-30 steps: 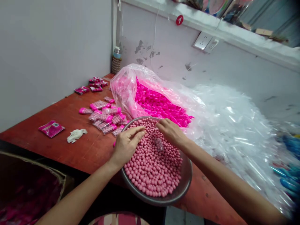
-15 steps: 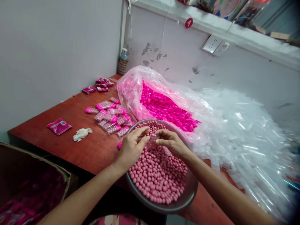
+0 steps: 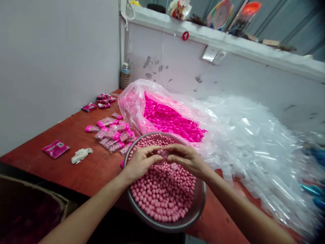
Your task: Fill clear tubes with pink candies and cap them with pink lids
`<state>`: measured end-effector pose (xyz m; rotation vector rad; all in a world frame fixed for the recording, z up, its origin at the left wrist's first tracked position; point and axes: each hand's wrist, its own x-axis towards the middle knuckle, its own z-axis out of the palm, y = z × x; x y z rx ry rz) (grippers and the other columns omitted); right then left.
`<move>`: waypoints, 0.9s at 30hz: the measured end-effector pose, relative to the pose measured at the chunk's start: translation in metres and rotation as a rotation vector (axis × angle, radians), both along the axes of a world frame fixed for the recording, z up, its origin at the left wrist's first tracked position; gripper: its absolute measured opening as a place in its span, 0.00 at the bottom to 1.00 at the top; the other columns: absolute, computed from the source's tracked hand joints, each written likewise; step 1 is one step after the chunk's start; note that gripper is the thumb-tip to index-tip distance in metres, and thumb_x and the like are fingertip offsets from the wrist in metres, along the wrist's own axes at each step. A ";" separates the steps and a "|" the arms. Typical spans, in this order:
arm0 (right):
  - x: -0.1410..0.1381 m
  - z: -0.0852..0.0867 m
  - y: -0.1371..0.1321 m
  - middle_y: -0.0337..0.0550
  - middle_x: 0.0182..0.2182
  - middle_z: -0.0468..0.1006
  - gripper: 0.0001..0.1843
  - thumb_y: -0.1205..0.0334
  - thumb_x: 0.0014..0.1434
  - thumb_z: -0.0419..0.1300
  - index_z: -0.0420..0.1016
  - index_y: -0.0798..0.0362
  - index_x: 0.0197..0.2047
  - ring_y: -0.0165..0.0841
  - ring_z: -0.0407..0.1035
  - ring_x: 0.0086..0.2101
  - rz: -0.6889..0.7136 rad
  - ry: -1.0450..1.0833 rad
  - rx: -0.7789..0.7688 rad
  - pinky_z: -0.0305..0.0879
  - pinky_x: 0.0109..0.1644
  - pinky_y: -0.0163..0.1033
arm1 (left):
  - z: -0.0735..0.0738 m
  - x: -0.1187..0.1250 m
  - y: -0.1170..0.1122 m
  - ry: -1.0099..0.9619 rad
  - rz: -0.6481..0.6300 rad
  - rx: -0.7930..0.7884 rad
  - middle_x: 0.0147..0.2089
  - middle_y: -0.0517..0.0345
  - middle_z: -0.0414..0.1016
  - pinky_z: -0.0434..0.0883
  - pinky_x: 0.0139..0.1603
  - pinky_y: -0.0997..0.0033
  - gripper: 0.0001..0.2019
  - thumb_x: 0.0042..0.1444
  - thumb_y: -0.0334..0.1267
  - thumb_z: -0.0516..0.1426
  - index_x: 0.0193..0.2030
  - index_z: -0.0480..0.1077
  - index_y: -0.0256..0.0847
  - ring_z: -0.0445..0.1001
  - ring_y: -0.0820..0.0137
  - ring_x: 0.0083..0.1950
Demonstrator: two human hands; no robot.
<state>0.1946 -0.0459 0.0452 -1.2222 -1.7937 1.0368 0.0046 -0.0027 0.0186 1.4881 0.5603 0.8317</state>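
A small clear plastic container (image 3: 163,154), with pink balls showing in it, is pinched between my two hands above a grey metal bowl (image 3: 134,210). My left hand (image 3: 141,162) grips its left side with thumb and fingertips. On the other side, my right hand (image 3: 189,158) closes thumb and fingers around it, partly hiding it. Loose pink balls (image 3: 162,200) fill much of the bowl under both hands. Another clear piece (image 3: 174,166) lies among the balls, just below my right fingers.
Filled clear containers with pink caps (image 3: 111,134) are piled left of the bowl. Behind it, a plastic bag (image 3: 132,98) holds bright pink caps (image 3: 170,117). Clear empty containers (image 3: 256,145) heap at right. A pink packet (image 3: 56,149) and crumpled white piece (image 3: 81,155) lie at left.
My hands have drawn closer together around the clear container, with the left fingers now nearer to it. The camera view has turned, so the table and bowl appear further left.
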 end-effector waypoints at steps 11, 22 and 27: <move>0.000 0.012 -0.004 0.44 0.36 0.76 0.10 0.64 0.59 0.56 0.69 0.53 0.46 0.30 0.70 0.37 0.209 -0.401 0.255 0.64 0.41 0.33 | -0.003 -0.004 0.003 0.189 -0.059 0.241 0.46 0.60 0.78 0.68 0.49 0.69 0.16 0.54 0.30 0.56 0.48 0.73 0.50 0.74 0.67 0.47; 0.018 -0.001 0.003 0.37 0.23 0.72 0.11 0.56 0.54 0.62 0.70 0.56 0.33 0.24 0.64 0.23 0.066 -0.205 -0.001 0.59 0.25 0.28 | -0.006 -0.002 0.002 0.287 0.154 0.223 0.42 0.60 0.79 0.70 0.47 0.71 0.12 0.54 0.33 0.56 0.44 0.74 0.47 0.75 0.68 0.43; 0.052 -0.003 0.085 0.41 0.30 0.77 0.16 0.55 0.63 0.49 0.72 0.56 0.37 0.29 0.72 0.31 -0.027 -0.619 0.089 0.66 0.35 0.31 | -0.009 -0.004 0.006 0.323 0.267 0.211 0.44 0.61 0.78 0.71 0.48 0.70 0.12 0.54 0.37 0.57 0.44 0.74 0.49 0.75 0.67 0.45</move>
